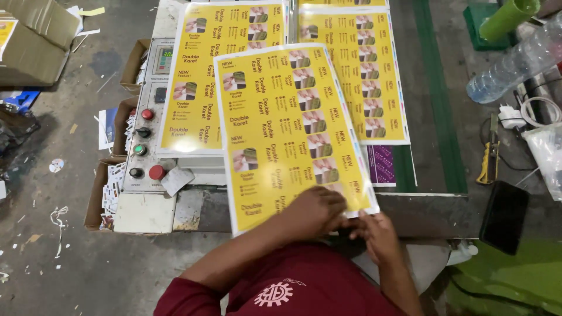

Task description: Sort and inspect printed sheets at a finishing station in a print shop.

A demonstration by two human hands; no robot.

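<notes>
A glossy yellow printed sheet with rows of small product pictures lies tilted on top of the machine bed. My left hand rests on its near edge, fingers curled on the paper. My right hand grips the sheet's near right corner beside the left hand. Two more yellow sheets lie further back, one at the left and one at the right. My dark red sleeve fills the bottom of the view.
A control panel with red, green and black buttons sits left of the sheets. Cardboard boxes of small cut pieces stand beside it. At the right are a clear plastic bottle, a yellow utility knife, a black phone and a purple sheet.
</notes>
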